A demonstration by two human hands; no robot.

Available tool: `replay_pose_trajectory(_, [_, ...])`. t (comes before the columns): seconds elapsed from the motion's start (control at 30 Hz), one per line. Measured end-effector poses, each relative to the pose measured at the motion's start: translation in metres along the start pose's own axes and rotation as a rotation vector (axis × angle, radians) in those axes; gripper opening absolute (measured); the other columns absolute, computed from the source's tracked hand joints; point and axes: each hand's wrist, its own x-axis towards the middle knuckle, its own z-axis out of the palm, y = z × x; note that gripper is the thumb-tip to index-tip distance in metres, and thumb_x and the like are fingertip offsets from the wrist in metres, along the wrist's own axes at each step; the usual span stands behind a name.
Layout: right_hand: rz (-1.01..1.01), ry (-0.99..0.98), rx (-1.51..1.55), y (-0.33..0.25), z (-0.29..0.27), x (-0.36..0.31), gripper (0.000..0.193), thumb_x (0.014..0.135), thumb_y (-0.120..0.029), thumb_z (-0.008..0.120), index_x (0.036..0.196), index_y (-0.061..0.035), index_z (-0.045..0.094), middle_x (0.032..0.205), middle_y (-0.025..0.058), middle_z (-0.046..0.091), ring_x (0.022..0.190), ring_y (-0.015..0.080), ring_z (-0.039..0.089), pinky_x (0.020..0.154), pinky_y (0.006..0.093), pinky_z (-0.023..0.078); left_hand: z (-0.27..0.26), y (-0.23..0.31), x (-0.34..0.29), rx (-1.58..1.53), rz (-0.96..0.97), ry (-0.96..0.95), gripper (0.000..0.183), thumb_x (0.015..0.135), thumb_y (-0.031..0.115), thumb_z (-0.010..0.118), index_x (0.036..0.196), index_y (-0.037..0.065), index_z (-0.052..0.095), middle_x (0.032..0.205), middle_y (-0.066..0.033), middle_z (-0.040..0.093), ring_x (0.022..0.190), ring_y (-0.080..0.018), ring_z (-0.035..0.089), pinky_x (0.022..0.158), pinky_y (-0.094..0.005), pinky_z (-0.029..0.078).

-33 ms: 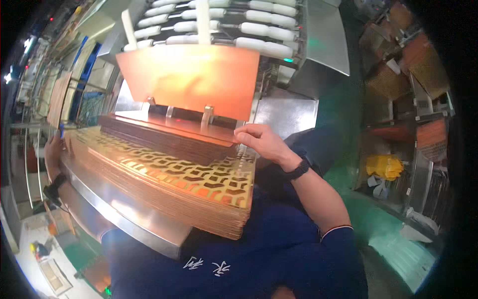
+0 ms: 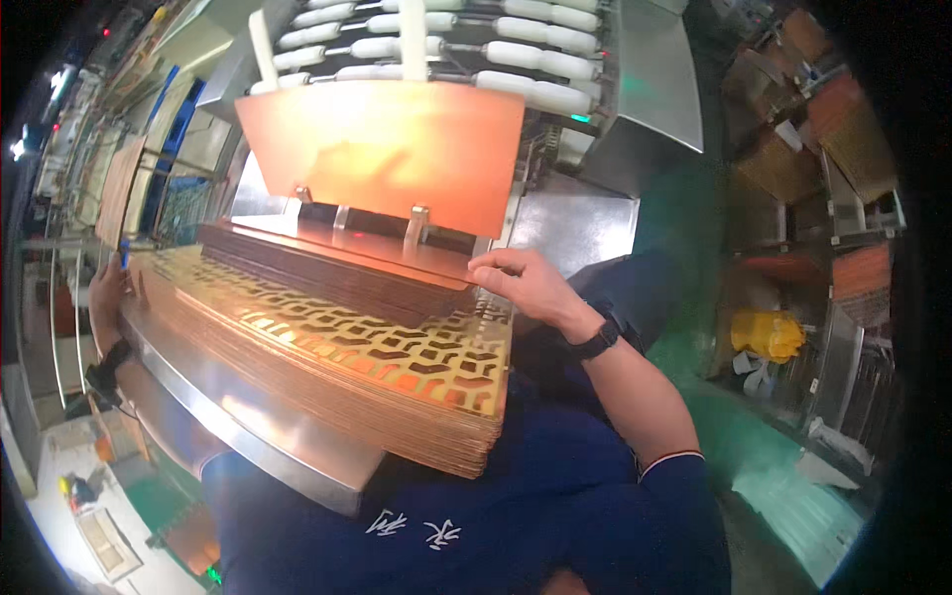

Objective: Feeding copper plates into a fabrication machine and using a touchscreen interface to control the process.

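My right hand is closed at the right corner of the top copper sheet, thumb and fingers pinching its edge. That sheet lies on a dark-edged stack of thin sheets. Beneath is a wider, thicker stack of copper-edged panels, its top face patterned in yellow and dark shapes. At the left end of this wide stack rests my left hand, fingers stretched along the edge and partly hard to see. A single copper sheet stands tilted behind the stacks, above small metal brackets.
White rollers of a machine lie beyond the standing sheet, with two pale upright bars before them. A metal ledge runs under the wide stack. Shelving with copper-coloured panels and a yellow bundle is at right.
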Motion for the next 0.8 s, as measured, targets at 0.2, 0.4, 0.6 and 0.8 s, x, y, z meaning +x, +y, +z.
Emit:
replay_pose_trajectory(0.2, [-0.153,-0.041,-0.074,-0.002,0.003,0.003,0.025,0.095,-0.023,0.067,0.107,-0.0014,0.073,0.103,0.0049,0.074,0.097,0.0143,0.066,0.089,0.0310,0.051,-0.021,0.012,-0.028,0.086,0.025,0.042,0.052,0.098,0.050,0.062,0.118,0.002,0.067,0.103,-0.0096,0.071,0.088,-0.0161,0.066,0.073,-0.0288,0.051])
replay_pose_trajectory(0.4, [-0.152,0.111,0.027,-0.009,0.002,0.005,0.027,0.095,-0.026,0.070,0.101,0.0001,0.072,0.091,0.0039,0.072,0.088,0.0112,0.063,0.079,0.0290,0.050,0.004,0.024,-0.040,0.029,0.044,0.035,0.049,0.100,0.049,0.061,0.115,0.003,0.068,0.100,-0.0080,0.071,0.084,-0.0145,0.065,0.072,-0.0274,0.050])
replay_pose_trajectory(0.6, [-0.264,0.214,-0.152,-0.010,-0.001,0.008,0.024,0.100,-0.021,0.062,0.103,0.0004,0.073,0.095,0.0070,0.074,0.091,0.0145,0.066,0.083,0.0309,0.051,0.006,0.027,-0.039,0.019,0.036,-0.033,0.049,0.100,0.045,0.062,0.115,-0.001,0.068,0.099,-0.0095,0.071,0.081,-0.0150,0.066,0.071,-0.0278,0.051])
replay_pose_trajectory(0.8, [-0.545,0.348,-0.318,-0.011,0.002,0.014,0.021,0.097,-0.019,0.067,0.103,0.0002,0.070,0.095,0.0152,0.071,0.085,0.0299,0.068,0.077,0.0367,0.053,-0.011,0.014,-0.030,0.024,0.054,0.024,0.051,0.101,0.042,0.062,0.122,-0.004,0.066,0.102,-0.0117,0.071,0.091,-0.0196,0.068,0.081,-0.0309,0.053])
